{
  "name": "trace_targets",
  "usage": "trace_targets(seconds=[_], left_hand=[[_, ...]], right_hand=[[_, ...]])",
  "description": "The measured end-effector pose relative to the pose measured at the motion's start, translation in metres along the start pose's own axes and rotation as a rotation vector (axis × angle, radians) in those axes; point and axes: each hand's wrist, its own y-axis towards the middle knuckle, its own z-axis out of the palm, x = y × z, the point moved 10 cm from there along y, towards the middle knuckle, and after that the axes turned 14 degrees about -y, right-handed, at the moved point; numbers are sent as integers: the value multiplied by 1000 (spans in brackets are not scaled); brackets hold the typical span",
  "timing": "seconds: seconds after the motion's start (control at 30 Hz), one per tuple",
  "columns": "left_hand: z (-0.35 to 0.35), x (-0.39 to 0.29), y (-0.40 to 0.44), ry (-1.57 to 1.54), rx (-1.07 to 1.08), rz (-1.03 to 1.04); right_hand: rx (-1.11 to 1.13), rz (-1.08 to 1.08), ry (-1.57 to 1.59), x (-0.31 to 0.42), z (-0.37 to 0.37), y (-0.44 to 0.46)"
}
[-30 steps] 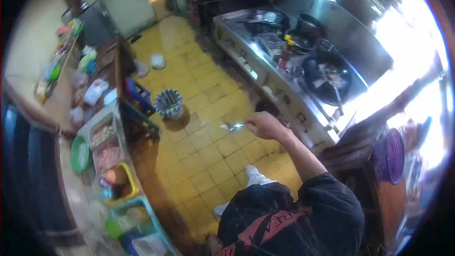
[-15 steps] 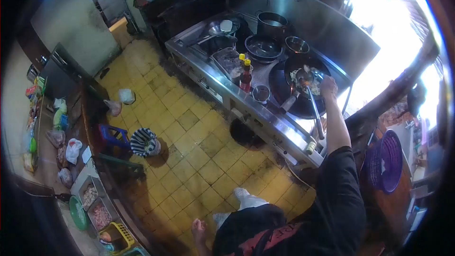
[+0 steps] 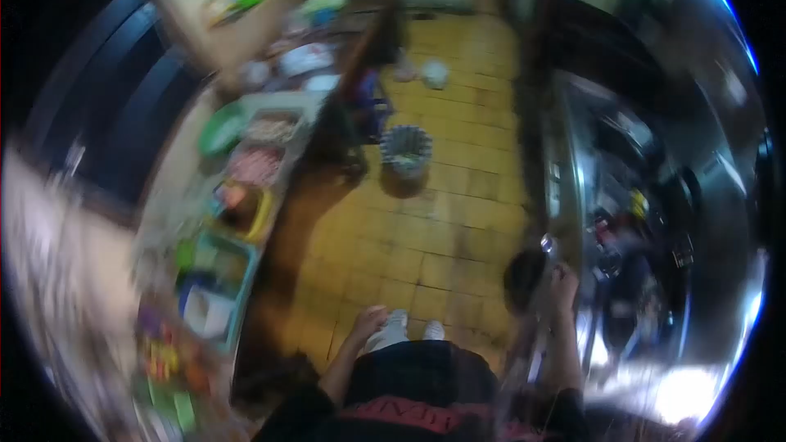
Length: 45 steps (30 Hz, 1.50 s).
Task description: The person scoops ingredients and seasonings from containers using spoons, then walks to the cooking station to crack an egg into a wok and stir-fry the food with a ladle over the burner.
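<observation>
The right hand (image 3: 563, 280) is closed on a small, shiny spoon (image 3: 548, 242), which is blurry. The spoon points ahead, away from the body, and leans a bit left. The left hand (image 3: 371, 321) is loosely curled, well apart from the spoon. I can't tell if it holds anything. The stove (image 3: 583, 176) is near the right hand, on its right.

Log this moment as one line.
right hand: holding spoon beside stove | left hand: low, nothing visible in it | floor: striped bin ahead | picture: blurred
</observation>
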Motion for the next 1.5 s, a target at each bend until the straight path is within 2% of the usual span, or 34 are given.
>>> trace_targets(seconds=[0.03,0.07,0.1,0.13,0.2,0.23,0.27,0.3,0.33,0.37,0.4,0.43,0.5,0.53,0.57,0.63,0.77,0.83,0.9,0.93,0.97,1.0,1.03,1.07,1.1,1.13,1.17,1.2,1.23,1.3,1.33,1.37,1.43,1.5], left_hand=[[3,7,7,-6,118,48],[1,6,13,161,177,192],[-7,-3,-3,148,49,165],[-14,-9,-20,137,-58,124],[-44,10,-26,64,-138,192],[-54,17,-30,49,-131,231],[-60,-7,-70,-4,-221,16],[-77,4,-75,-27,-256,23],[-99,11,-84,51,-316,190],[-118,8,-98,142,-371,349],[-126,-8,-130,-66,-380,314],[-143,16,-132,-67,-389,310],[-188,63,-125,66,-564,409],[-195,73,-140,-356,-629,195],[-188,57,-157,-343,-622,200],[-192,49,-183,-583,-740,162],[-188,56,-157,-631,-621,69],[-169,37,-127,-565,-459,37],[-164,28,-97,-524,-410,-20],[-156,16,-78,-438,-323,-68],[-152,-3,-61,-384,-226,-71],[-144,-26,-43,-331,-122,-67],[-139,-43,-18,-217,-89,-80],[-137,-62,4,-111,-59,-78],[-135,-73,34,-129,-26,-93],[-128,-89,68,-158,-2,-105],[-103,-120,94,5,57,-53],[-78,-160,93,-17,-83,33],[-51,-185,122,-97,34,128],[29,-219,161,-182,191,216],[76,-241,154,-111,179,224],[127,-258,149,-43,168,233],[225,-242,123,-21,242,221],[281,-213,122,13,301,189]], right_hand=[[108,-104,42,67,31,-15],[270,-178,153,115,83,-26],[485,-295,222,179,124,-45],[593,-424,207,248,140,-67],[828,-521,426,350,175,-119],[874,-699,411,401,181,-146],[913,-867,390,454,185,-172],[981,-951,360,500,185,-195],[1040,-1028,329,543,182,-225],[1056,-1092,480,584,189,-252],[1069,-1140,630,618,193,-276],[1185,-1120,618,657,186,-300],[1380,-1114,401,714,189,-342],[1278,-1243,429,743,193,-357],[1164,-1358,457,765,201,-370],[997,-1311,637,780,191,-369],[971,-1330,593,694,197,-333],[979,-1057,650,609,176,-257],[751,-641,658,488,182,-161],[624,-410,471,414,161,-108],[492,-216,457,327,147,-65],[109,-180,238,252,94,-32],[-15,-32,82,180,34,-14],[-301,-58,-150,126,-35,-12],[-333,190,-372,43,-72,-29],[-258,450,-447,-14,-114,-49],[-171,698,-500,-50,-157,-78],[-100,851,-568,-72,-190,-107],[-25,999,-625,-99,-210,-133],[138,1114,-598,-165,-216,-174],[113,1139,-598,-245,-199,-204],[1,970,-927,-281,-173,-218],[188,1033,58,-305,-143,-250],[32,1215,885,-263,-134,-249]])
